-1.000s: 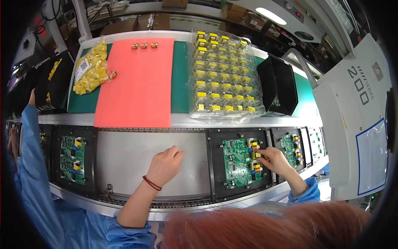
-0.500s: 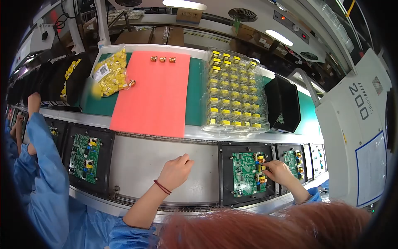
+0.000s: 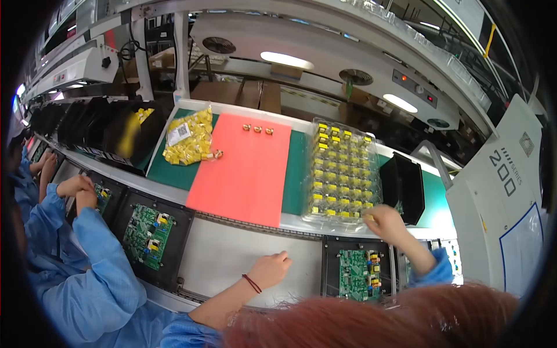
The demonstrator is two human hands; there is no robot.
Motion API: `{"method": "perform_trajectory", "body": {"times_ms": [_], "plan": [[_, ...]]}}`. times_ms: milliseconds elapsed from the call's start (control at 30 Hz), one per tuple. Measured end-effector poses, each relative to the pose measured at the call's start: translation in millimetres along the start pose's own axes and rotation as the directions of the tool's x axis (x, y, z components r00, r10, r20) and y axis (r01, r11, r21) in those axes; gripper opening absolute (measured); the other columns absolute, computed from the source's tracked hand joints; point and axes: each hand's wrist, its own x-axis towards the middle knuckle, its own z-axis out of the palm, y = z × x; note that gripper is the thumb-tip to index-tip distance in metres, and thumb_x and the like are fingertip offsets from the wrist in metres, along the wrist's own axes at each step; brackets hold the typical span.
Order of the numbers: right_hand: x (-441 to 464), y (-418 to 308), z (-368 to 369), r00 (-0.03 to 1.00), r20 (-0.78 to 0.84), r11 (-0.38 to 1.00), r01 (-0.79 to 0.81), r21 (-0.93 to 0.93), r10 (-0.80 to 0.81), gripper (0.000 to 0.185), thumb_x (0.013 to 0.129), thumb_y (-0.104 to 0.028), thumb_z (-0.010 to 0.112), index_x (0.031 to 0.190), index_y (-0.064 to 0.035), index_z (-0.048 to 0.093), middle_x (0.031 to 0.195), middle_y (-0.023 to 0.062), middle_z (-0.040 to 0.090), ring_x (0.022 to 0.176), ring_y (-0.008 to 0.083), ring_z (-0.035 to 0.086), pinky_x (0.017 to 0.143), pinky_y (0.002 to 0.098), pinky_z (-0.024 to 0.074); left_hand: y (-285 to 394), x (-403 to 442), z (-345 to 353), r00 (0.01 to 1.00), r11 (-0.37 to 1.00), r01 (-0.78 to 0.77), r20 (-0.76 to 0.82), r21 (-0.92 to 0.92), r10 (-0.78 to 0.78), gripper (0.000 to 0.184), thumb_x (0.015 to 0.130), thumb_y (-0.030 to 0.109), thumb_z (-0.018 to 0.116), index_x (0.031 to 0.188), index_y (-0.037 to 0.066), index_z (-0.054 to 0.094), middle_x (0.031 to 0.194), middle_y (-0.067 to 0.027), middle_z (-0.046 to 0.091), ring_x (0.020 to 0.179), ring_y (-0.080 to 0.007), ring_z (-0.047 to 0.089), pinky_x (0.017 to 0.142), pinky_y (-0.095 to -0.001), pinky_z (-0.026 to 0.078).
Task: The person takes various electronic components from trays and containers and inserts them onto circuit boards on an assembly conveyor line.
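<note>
My left hand (image 3: pixel 270 271), a dark red band at its wrist, hovers over the bare metal of the conveyor with fingers curled closed; whatever they may hold is hidden. At the near right corner of a clear plastic tray (image 3: pixel 376 174), my right hand (image 3: pixel 387 225) has its fingertips pinched together. I cannot make out what is between them. Rows of yellow-topped components (image 3: pixel 343 163) fill much of that tray. Below the right hand, a green circuit board (image 3: pixel 351 275) with yellow and orange parts on its right side lies in a black carrier (image 3: pixel 330 264).
A pink foam sheet (image 3: pixel 243 180) bears several small copper-coloured parts (image 3: pixel 257 130). Beside it lies a bag of yellow parts (image 3: pixel 191 136). A black bin (image 3: pixel 402 188) stands right of the tray. At left, a co-worker's sleeve (image 3: pixel 104 249) reaches near another board (image 3: pixel 148 236).
My right hand has left the circuit board and moved up to the tray's near corner. The left hand stays over the conveyor, fingers still curled. The whole view has shifted and tilted.
</note>
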Motion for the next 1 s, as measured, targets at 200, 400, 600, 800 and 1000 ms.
{"method": "perform_trajectory", "body": {"times_ms": [200,400,600,800,1000], "plan": [[179,45,43,0.881,-0.371,0.954,-0.29,0.07,0.295,0.031,0.076,-0.033,0.061,0.083,-0.003,0.065,0.081,0.016,0.064,0.078,0.0336,0.061,0.067,0.0423,0.0489,-6,-5,0,1.0,0.996,0.024,0.02,-0.081,-0.023,0.003,0.078,0.009,0.053,0.081,0.008,0.053,0.079,-0.0062,0.051,0.069,-0.0217,0.061,0.056,-0.0354,0.05],[234,71,58,0.725,-0.054,0.725,-0.676,0.129,0.686,0.049,0.063,-0.047,0.064,0.075,0.0012,0.068,0.081,0.0201,0.066,0.081,0.0331,0.065,0.073,0.0406,0.0506,-8,-5,-13,0.996,0.995,0.081,0.025,-0.059,-0.08,0.005,0.077,0.007,0.055,0.082,0.007,0.053,0.079,-0.0058,0.052,0.072,-0.0224,0.061,0.057,-0.0366,0.049],[230,88,59,0.665,0.032,0.513,-0.605,0.609,0.746,0.04,0.066,-0.042,0.066,0.066,-0.0022,0.063,0.057,0.0076,0.055,0.056,0.0206,0.055,0.053,0.0353,0.0438,-8,-7,-9,0.998,0.997,0.06,0.017,-0.045,-0.059,0.003,0.077,0.008,0.055,0.079,0.008,0.053,0.079,-0.0061,0.052,0.069,-0.0237,0.061,0.057,-0.0363,0.049],[98,63,-2,0.89,0.282,0.038,-0.315,0.948,0.36,0.017,0.085,-0.022,0.055,0.072,-0.0114,0.049,0.061,-0.0063,0.033,0.053,0.0063,0.03,0.05,0.0249,0.0272,-11,-9,-15,0.994,0.993,0.108,0.024,-0.045,-0.107,0.011,0.077,0.01,0.057,0.088,0.01,0.059,0.078,-0.0061,0.053,0.063,-0.0255,0.059,0.054,-0.037,0.048],[-117,26,-49,0.696,0.663,0.182,-0.715,0.675,0.275,0.026,0.076,-0.015,0.06,0.098,-0.0019,0.058,0.066,-0.0029,0.052,0.057,0.0059,0.047,0.052,0.0202,0.0385,-3,2,-25,0.988,0.983,0.154,0.016,-0.099,-0.154,0.008,0.078,0.009,0.059,0.085,0.01,0.061,0.076,-0.0061,0.054,0.061,-0.0268,0.058,0.053,-0.0362,0.047]]}}
